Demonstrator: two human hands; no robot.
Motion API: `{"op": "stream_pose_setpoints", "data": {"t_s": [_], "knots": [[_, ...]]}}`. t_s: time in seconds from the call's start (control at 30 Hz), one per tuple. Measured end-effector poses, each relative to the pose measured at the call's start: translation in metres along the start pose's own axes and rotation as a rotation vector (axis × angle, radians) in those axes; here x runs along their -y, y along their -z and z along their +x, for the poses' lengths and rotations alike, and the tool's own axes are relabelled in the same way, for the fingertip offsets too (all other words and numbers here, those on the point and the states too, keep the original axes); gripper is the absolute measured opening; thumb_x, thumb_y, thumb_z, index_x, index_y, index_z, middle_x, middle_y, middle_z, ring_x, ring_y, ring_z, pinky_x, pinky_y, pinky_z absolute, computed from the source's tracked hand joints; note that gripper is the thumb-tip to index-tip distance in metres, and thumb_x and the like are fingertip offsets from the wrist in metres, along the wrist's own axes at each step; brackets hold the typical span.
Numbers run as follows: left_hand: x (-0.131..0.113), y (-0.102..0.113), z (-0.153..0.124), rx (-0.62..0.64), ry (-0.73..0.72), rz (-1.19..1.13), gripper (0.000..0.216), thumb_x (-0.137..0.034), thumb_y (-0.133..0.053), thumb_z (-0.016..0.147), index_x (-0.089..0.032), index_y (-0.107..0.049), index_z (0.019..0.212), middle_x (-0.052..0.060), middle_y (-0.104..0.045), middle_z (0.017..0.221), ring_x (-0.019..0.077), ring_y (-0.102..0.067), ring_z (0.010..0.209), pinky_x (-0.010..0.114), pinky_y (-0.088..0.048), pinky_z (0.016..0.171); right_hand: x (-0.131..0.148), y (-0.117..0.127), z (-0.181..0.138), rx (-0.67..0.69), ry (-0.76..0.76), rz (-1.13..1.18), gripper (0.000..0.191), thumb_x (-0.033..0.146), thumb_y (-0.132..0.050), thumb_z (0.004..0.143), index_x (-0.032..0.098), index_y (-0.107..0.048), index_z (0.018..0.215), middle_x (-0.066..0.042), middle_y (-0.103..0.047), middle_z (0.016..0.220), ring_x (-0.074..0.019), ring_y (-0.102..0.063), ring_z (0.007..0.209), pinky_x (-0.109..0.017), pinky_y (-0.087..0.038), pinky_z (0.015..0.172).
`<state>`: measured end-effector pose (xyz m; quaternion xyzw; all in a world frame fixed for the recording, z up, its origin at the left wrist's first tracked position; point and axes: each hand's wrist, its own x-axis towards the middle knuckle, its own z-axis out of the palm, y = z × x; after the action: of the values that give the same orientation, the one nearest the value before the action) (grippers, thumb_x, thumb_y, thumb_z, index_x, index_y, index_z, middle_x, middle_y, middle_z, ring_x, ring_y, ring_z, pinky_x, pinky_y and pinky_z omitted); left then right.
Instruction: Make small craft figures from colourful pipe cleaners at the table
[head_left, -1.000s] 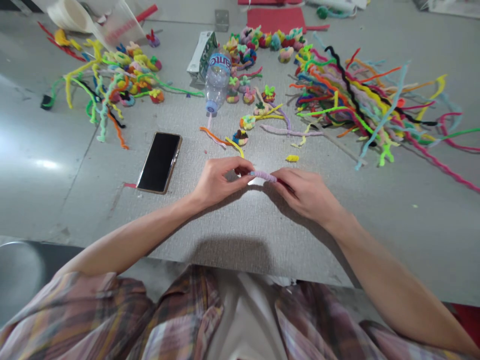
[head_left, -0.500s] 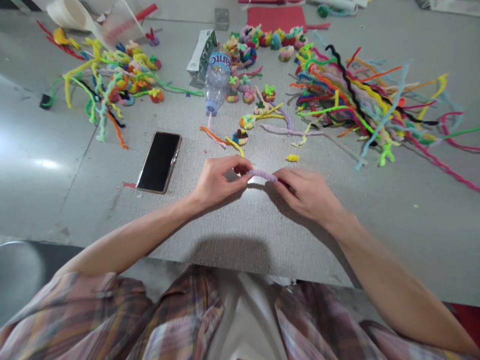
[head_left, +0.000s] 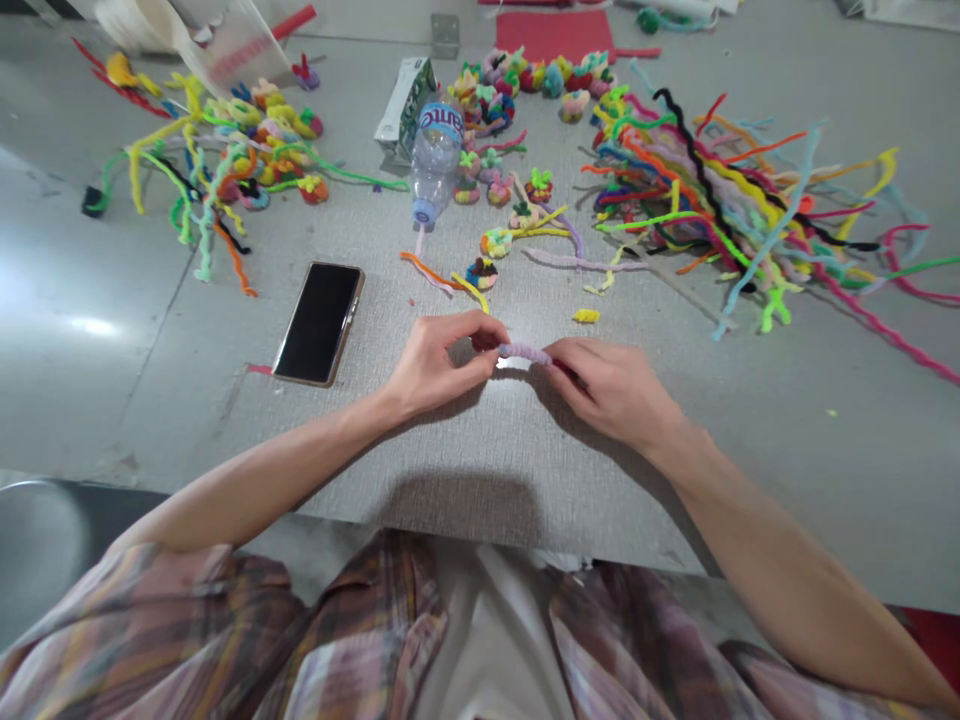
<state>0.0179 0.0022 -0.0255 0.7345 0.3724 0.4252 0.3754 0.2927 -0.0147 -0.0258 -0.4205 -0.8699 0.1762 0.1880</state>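
A short coiled lilac pipe cleaner is stretched between my two hands, a little above the table near its front edge. My left hand pinches its left end between thumb and forefinger. The other end sits in the closed fingertips of my right hand, which hide its tip. Just beyond my hands lie a small yellow coiled piece, a yellow pipe cleaner strand and a small multicoloured pipe cleaner piece.
A phone lies left of my left hand. Ahead, a plastic bottle lies by a carton. Loose pipe cleaners are heaped at the right, with another colourful pile at the left. A red sheet is at the back.
My hands have come very slightly closer together, and the lilac coil between them is tilted a touch differently. Both hands keep their hold on it.
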Motion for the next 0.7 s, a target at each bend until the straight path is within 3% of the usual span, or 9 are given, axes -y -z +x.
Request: {"op": "stream_pose_setpoints", "data": {"t_s": [0.33, 0.57, 0.7], "knots": [[0.0024, -0.0001, 0.0007, -0.015, 0.012, 0.041, 0.005, -0.022, -0.076, 0.093, -0.020, -0.080, 0.093, 0.001, -0.078, 0.081, 0.0144, -0.071, 0.075, 0.028, -0.059, 0.075, 0.0018, -0.0008, -0.0003, -0.010, 0.011, -0.022, 0.035, 0.040, -0.047, 0.120, 0.021, -0.075, 0.111, -0.013, -0.086, 0.106, -0.0283, -0.076, 0.092, -0.041, -0.046, 0.073], [0.0036, -0.0004, 0.0005, -0.031, -0.084, 0.133, 0.011, -0.011, -0.068, 0.085, -0.020, -0.073, 0.088, -0.002, -0.073, 0.080, 0.0129, -0.067, 0.074, 0.027, -0.053, 0.073, 0.0027, -0.0020, -0.0001, 0.019, 0.047, -0.042, 0.033, 0.038, -0.049, 0.120, 0.020, -0.075, 0.116, -0.013, -0.087, 0.110, -0.0290, -0.078, 0.094, -0.041, -0.047, 0.074], [0.0034, -0.0012, 0.0007, -0.023, -0.088, 0.144, 0.009, -0.012, -0.069, 0.085, -0.020, -0.072, 0.089, -0.001, -0.073, 0.080, 0.0135, -0.066, 0.074, 0.027, -0.054, 0.073, 0.0038, 0.0005, 0.0006, 0.012, -0.012, -0.010, 0.024, 0.037, -0.058, 0.115, 0.021, -0.071, 0.127, -0.011, -0.086, 0.106, -0.0278, -0.076, 0.088, -0.039, -0.046, 0.073]]}}
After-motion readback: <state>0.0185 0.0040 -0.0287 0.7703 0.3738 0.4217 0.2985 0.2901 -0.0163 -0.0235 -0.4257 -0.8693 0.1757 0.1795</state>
